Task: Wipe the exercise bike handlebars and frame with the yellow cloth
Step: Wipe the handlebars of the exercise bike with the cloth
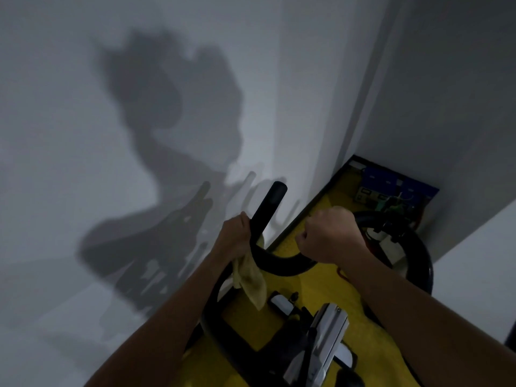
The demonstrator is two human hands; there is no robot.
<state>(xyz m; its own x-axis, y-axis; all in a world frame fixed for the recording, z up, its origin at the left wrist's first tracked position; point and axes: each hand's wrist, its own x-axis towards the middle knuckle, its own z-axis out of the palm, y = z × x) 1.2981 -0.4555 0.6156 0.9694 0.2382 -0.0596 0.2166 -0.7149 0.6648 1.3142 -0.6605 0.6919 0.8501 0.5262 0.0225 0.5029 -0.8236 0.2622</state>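
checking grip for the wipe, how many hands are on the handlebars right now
2. The left hand grips the handlebars' upright left horn with the yellow cloth hanging below it; the right hand is closed over the curved bar on the right side.

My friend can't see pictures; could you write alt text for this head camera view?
A person's left hand holds a yellow cloth against a black exercise bike handlebar, while the right hand grips the other side. Their shadow falls on a grey wall.
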